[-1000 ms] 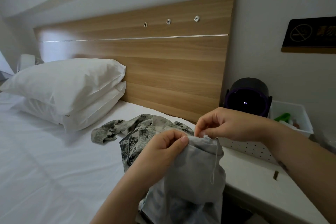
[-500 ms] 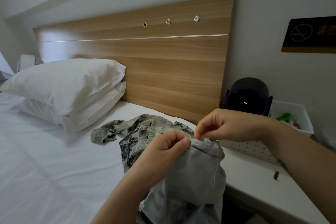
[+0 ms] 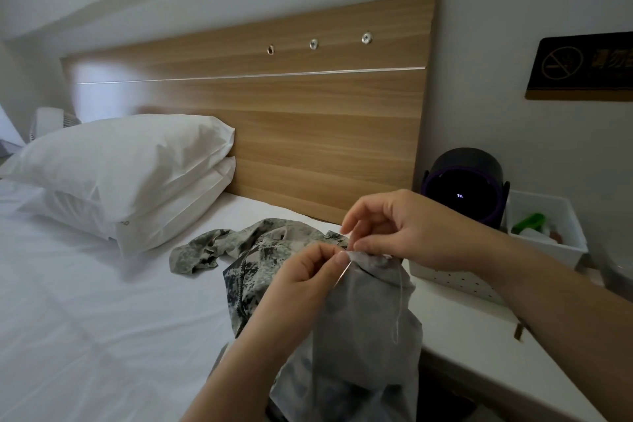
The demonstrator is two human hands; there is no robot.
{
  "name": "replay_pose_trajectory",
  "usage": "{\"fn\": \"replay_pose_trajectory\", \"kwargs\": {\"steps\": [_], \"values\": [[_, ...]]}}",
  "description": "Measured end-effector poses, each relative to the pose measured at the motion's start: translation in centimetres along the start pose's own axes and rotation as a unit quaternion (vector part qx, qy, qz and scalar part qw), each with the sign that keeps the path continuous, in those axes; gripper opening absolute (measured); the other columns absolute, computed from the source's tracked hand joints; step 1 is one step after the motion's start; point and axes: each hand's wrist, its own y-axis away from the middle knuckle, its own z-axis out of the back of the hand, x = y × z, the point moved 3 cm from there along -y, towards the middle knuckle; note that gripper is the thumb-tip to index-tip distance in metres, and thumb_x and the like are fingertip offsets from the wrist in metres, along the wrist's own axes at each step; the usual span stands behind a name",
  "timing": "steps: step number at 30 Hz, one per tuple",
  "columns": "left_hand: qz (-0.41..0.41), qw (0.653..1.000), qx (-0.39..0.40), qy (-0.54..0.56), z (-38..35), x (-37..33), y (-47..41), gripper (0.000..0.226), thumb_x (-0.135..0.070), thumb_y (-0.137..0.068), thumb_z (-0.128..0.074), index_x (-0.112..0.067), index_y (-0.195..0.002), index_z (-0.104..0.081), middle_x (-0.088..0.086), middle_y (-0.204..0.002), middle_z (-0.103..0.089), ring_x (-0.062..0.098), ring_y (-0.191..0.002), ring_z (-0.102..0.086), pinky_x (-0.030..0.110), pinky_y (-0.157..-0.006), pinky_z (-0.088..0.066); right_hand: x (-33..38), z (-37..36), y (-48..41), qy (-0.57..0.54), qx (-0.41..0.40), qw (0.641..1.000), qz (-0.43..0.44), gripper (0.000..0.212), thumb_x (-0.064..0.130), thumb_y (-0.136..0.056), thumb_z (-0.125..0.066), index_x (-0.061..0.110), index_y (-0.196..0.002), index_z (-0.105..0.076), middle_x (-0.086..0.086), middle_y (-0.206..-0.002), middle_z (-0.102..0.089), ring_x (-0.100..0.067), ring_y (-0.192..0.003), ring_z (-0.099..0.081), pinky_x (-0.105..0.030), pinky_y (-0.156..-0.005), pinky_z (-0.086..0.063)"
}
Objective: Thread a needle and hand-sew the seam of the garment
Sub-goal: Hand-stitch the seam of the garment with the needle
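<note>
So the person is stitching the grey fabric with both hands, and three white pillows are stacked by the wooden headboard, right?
Not quite. The head view shows two white pillows, an upper pillow on a lower pillow, not three, by the wooden headboard. The left hand and right hand do pinch the grey fabric.

At the fingers (image 3: 359, 245), the garment (image 3: 370, 319) is matt grey woven cloth, with a camouflage print beyond them. A thin needle (image 3: 343, 271) just below the fingertips glints like metal. Behind the fingers, the headboard (image 3: 308, 134) is smooth, satin wood-grain.
</note>
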Motion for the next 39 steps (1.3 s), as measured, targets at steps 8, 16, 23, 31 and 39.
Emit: {"fn": "replay_pose_trajectory", "kwargs": {"steps": [8, 16, 23, 31, 39], "values": [[0.051, 0.989, 0.003, 0.141, 0.3, 0.6, -0.1, 0.018, -0.032, -0.081, -0.062, -0.015, -0.08, -0.07, 0.012, -0.082, -0.066, 0.022, -0.079, -0.059, 0.033, -0.076, -0.047, 1.5, -0.3, 1.8, 0.157, -0.09, 0.973, 0.143, 0.016, 0.015, -0.081, -0.073, 0.029, -0.09, -0.073, 0.017, -0.104, -0.062, 0.003, -0.101, -0.057, -0.01, -0.087, -0.041], [0.111, 0.968, -0.007, 0.227, 0.2, 1.3, -0.9, 0.022, -0.023, -0.078, -0.063, -0.004, -0.088, -0.07, 0.016, -0.082, -0.072, 0.02, -0.072, -0.069, 0.028, -0.066, -0.057, 1.6, -2.2, 1.2, 0.071, -0.174, 0.961, 0.205, 0.002, 0.018, -0.084, -0.069, 0.017, -0.083, -0.069, 0.006, -0.088, -0.071, -0.008, -0.091, -0.064, -0.029, -0.083, -0.052], [0.175, 0.962, -0.149, 0.147, 3.3, 3.3, -3.1, 0.03, -0.025, -0.093, -0.059, -0.014, -0.071, -0.075, 0.011, -0.077, -0.072, 0.024, -0.076, -0.067, 0.034, -0.074, -0.054, 2.0, 2.6, 0.8, -0.441, -0.337, 0.83, 0.053, 0.015, 0.012, -0.1, -0.04, 0.013, -0.088, -0.049, 0.005, -0.053, -0.042, -0.007, -0.043, -0.04, -0.019, -0.043, -0.04], [0.176, 0.955, -0.191, 0.141, 4.1, 3.6, -3.2, 0.02, -0.026, -0.093, -0.061, -0.013, -0.088, -0.074, 0.015, -0.096, -0.074, 0.029, -0.095, -0.067, 0.045, -0.092, -0.052, 0.7, 5.7, 2.3, -0.2, -0.479, 0.855, -0.001, 0.014, 0.013, -0.096, -0.049, 0.022, -0.088, -0.056, 0.008, -0.062, -0.045, 0.0, -0.042, -0.038, -0.02, -0.046, -0.034], [0.116, 0.978, -0.124, 0.12, 2.4, 2.7, -2.8, 0.025, -0.025, -0.093, -0.059, -0.015, -0.078, -0.076, 0.014, -0.087, -0.074, 0.024, -0.081, -0.068, 0.037, -0.076, -0.053, -0.6, -2.6, -1.4, 0.088, -0.184, 0.978, -0.043, 0.014, 0.038, -0.078, -0.075, 0.031, -0.086, -0.066, 0.017, -0.056, -0.054, 0.002, -0.052, -0.05, -0.011, -0.05, -0.038]]}}
